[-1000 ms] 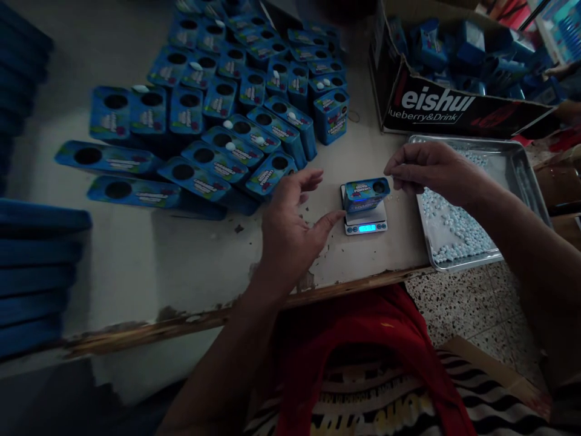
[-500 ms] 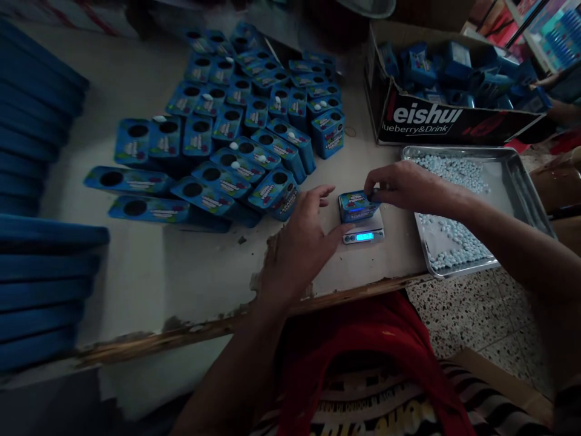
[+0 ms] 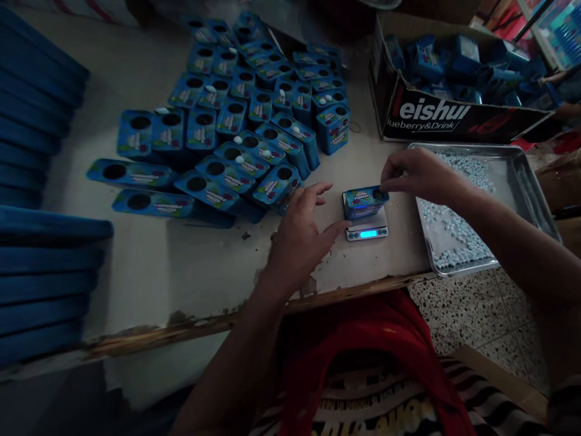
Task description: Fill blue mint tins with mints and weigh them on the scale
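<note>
On a small digital scale (image 3: 368, 233) with a lit blue display stands a blue candy box (image 3: 363, 204) with a round dark hole in its top. My right hand (image 3: 415, 175) is beside the hole, fingers pinched together; a small pale spot shows at the fingers, too small to name. My left hand (image 3: 306, 224) is open, thumb and fingers spread, left of the scale and not gripping the box. To the right, a metal tray (image 3: 521, 200) holds many small pale blue candies (image 3: 454, 233).
Rows of similar blue boxes (image 3: 202, 128) stand at centre left, some with white pieces on top. A black carton (image 3: 454, 118) of blue boxes is at the back right. Stacked blue pieces (image 3: 40, 278) line the left side. The table's worn wooden edge (image 3: 354, 295) runs in front.
My right hand has drawn slightly away from the box's hole, to the right and up, uncovering it. My left hand has stayed about where it was, and the view has shifted a little.
</note>
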The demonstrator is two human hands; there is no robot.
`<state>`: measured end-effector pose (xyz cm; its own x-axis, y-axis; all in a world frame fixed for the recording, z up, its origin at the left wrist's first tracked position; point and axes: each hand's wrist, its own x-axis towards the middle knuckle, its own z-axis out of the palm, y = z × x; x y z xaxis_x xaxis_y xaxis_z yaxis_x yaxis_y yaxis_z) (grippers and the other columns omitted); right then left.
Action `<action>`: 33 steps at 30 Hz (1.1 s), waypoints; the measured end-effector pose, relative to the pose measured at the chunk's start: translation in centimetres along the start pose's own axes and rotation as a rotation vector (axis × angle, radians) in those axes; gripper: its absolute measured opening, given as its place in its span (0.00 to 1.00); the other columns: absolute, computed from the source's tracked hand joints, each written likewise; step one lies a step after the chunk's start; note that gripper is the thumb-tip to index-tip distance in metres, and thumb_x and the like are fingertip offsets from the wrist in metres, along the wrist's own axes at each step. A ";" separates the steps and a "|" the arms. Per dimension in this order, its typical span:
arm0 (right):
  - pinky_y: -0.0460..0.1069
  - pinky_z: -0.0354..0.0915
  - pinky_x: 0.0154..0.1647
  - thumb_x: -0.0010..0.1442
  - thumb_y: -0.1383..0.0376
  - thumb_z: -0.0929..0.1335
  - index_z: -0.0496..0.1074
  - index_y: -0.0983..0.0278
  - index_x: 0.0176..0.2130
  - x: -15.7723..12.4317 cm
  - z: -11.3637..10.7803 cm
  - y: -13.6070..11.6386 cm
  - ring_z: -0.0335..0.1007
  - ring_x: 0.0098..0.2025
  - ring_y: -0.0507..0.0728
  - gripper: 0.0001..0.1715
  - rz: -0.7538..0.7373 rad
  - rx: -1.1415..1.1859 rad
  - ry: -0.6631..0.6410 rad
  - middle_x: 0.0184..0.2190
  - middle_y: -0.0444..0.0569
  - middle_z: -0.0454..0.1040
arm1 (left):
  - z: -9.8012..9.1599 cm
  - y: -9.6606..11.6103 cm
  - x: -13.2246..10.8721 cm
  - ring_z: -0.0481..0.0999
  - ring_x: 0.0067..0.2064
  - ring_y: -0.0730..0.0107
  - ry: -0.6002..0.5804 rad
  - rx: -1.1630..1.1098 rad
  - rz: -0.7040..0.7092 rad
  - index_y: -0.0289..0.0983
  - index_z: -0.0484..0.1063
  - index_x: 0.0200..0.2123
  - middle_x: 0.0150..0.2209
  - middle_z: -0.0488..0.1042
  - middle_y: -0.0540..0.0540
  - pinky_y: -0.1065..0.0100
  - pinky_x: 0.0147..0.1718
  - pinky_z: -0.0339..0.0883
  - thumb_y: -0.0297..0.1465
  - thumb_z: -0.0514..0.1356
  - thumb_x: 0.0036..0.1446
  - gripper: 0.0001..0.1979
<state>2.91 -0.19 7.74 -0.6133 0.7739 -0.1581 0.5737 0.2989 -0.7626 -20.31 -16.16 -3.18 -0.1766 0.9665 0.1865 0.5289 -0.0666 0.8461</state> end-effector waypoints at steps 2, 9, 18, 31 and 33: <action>0.48 0.62 0.33 0.56 0.68 0.82 0.80 0.62 0.33 -1.3 -1.0 1.7 0.67 0.31 0.52 0.10 0.091 0.226 0.090 0.27 0.42 0.74 | -0.5 -0.2 0.0 0.82 0.61 0.49 0.004 0.013 0.017 0.46 0.72 0.67 0.64 0.76 0.40 0.47 0.62 0.78 0.37 0.76 0.60 0.34; 0.38 0.70 0.29 0.53 0.84 0.72 0.79 0.65 0.32 -9.0 -2.5 11.5 0.73 0.31 0.48 0.16 0.644 0.891 0.619 0.34 0.50 0.79 | -1.1 1.4 1.0 0.80 0.64 0.48 -0.014 0.089 0.121 0.45 0.72 0.66 0.62 0.79 0.40 0.47 0.67 0.75 0.33 0.77 0.59 0.34; 0.39 0.58 0.18 0.58 0.64 0.85 0.85 0.67 0.40 -11.3 -1.6 12.5 0.63 0.22 0.45 0.14 0.485 0.856 0.255 0.30 0.50 0.81 | 0.1 4.0 2.5 0.77 0.66 0.42 -0.061 0.412 0.228 0.42 0.72 0.67 0.64 0.78 0.39 0.46 0.68 0.72 0.30 0.79 0.56 0.38; 0.43 0.56 0.22 0.62 0.54 0.84 0.76 0.63 0.33 -3.4 1.7 2.0 0.61 0.23 0.47 0.22 0.003 0.591 0.006 0.23 0.42 0.75 | 3.0 4.4 3.6 0.74 0.68 0.37 -0.056 0.488 0.153 0.38 0.72 0.68 0.66 0.77 0.35 0.42 0.71 0.68 0.28 0.83 0.48 0.45; 0.43 0.55 0.22 0.63 0.54 0.84 0.75 0.63 0.33 -2.7 1.8 1.4 0.61 0.22 0.47 0.22 0.002 0.623 -0.003 0.23 0.42 0.75 | 3.6 4.2 4.0 0.74 0.69 0.36 -0.064 0.467 0.153 0.38 0.73 0.66 0.66 0.77 0.35 0.42 0.71 0.68 0.28 0.83 0.47 0.44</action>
<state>4.41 -2.88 5.95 -0.6146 0.7723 -0.1605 0.1506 -0.0848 -0.9849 -15.86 -11.65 -0.69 -0.0247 0.9686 0.2475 0.8628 -0.1044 0.4947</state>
